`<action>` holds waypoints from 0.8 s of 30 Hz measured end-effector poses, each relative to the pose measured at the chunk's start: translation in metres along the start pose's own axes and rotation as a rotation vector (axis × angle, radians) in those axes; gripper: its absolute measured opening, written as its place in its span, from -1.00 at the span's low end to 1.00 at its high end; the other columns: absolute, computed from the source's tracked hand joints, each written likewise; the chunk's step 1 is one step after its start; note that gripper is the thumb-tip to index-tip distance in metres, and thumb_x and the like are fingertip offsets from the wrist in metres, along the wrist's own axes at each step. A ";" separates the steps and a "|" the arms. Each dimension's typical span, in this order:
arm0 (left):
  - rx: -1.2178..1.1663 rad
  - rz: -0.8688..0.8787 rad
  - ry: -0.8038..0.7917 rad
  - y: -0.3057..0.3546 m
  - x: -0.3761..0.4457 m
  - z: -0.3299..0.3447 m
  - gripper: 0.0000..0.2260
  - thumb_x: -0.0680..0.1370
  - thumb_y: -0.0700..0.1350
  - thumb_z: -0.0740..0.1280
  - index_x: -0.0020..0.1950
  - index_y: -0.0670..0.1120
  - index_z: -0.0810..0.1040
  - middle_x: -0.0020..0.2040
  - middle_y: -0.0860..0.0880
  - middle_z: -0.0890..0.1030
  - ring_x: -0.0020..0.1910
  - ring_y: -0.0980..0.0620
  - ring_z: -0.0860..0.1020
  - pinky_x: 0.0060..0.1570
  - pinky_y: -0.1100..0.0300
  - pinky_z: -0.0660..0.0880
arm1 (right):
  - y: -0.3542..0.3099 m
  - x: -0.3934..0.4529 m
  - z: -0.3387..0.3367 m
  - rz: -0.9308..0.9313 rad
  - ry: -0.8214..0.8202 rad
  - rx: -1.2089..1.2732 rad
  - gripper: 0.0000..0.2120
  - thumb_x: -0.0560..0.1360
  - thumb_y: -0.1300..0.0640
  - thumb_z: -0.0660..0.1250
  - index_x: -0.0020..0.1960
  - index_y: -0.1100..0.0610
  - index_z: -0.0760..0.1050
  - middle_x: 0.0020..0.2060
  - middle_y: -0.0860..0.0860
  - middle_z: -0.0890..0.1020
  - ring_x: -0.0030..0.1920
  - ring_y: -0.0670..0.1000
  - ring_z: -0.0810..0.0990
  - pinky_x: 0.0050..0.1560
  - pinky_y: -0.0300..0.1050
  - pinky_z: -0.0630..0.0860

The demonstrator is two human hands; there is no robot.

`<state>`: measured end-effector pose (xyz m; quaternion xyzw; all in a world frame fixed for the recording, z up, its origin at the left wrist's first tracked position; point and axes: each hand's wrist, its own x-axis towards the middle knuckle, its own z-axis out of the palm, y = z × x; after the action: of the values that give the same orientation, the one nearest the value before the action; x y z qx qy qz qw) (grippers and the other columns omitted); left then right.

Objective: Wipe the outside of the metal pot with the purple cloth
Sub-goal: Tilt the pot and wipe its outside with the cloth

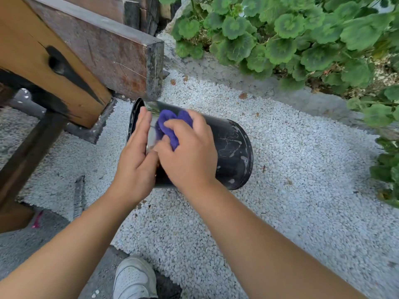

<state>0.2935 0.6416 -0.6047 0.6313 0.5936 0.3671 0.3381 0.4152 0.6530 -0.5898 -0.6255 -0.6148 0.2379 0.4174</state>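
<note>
Head cam looking down, so we start closest to us: a white sneaker (135,278) with a perforated toe sits on a grey patch of ground, right at the bottom edge. Both our bare forearms reach forward from there over the white gravel (291,169), which is small chunky pebbles all over.

Our left hand (135,156) lies flat against the open end of the metal pot (231,147), fingers straight and together, bracing it near the rim. Our right hand (190,152) is curled around the purple cloth (170,126), bunching it and pressing it onto the pot's side wall just past the rim. Cloth looks soft and fuzzy, kind of a fleece texture, a bit blurred.

That pot is a tall cylinder tipped on its side, held up off the gravel between our hands, mouth facing left, base pointing right. Mostly dark, scuffed and scratched with pale marks near the base, but there's a shiny reflective strip by the rim.

Beyond it, on the left, chunky wooden beams (103,48), worn and stained with dark patches. Farther back on the right, a bunch of round scalloped green leaves (287,39) spill over a pale stone edge.
</note>
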 end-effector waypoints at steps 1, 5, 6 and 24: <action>0.025 -0.021 0.016 -0.002 0.000 -0.003 -0.44 0.57 -0.14 0.14 0.51 0.21 0.06 0.59 0.10 0.08 0.53 0.29 0.06 0.48 0.34 0.03 | 0.008 0.000 0.000 -0.031 -0.004 -0.033 -0.77 0.35 0.17 0.40 0.00 0.07 0.66 0.20 0.08 0.55 0.10 0.20 0.52 -0.09 0.05 0.56; 0.089 -0.091 0.062 -0.009 0.003 -0.016 -0.41 0.55 -0.14 0.13 0.60 -0.05 0.11 0.59 0.04 0.13 0.52 0.28 0.09 0.39 0.51 0.00 | 0.040 0.008 -0.004 -0.008 0.008 -0.123 -0.77 0.31 0.22 0.39 -0.04 0.09 0.67 0.16 0.09 0.58 0.05 0.22 0.54 -0.16 -0.02 0.55; 0.092 -0.098 0.067 -0.010 0.003 -0.018 -0.41 0.55 -0.14 0.13 0.60 -0.06 0.11 0.59 0.05 0.14 0.51 0.29 0.09 0.38 0.53 0.00 | 0.047 0.011 -0.005 0.014 0.024 -0.140 -0.76 0.30 0.23 0.39 -0.06 0.09 0.67 0.14 0.08 0.58 0.05 0.21 0.54 -0.17 -0.03 0.54; 0.036 -0.170 0.087 -0.002 0.011 -0.014 -0.41 0.55 -0.09 0.12 0.60 -0.01 0.10 0.59 0.10 0.13 0.51 0.30 0.09 0.44 0.45 0.00 | 0.045 0.041 -0.031 0.208 0.021 0.035 -0.78 0.35 0.11 0.31 -0.02 -0.05 0.58 0.10 -0.11 0.50 -0.03 -0.12 0.46 -0.02 -0.29 0.35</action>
<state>0.2806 0.6525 -0.5989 0.5679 0.6658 0.3534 0.3307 0.4715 0.6905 -0.6014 -0.6810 -0.5379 0.2841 0.4076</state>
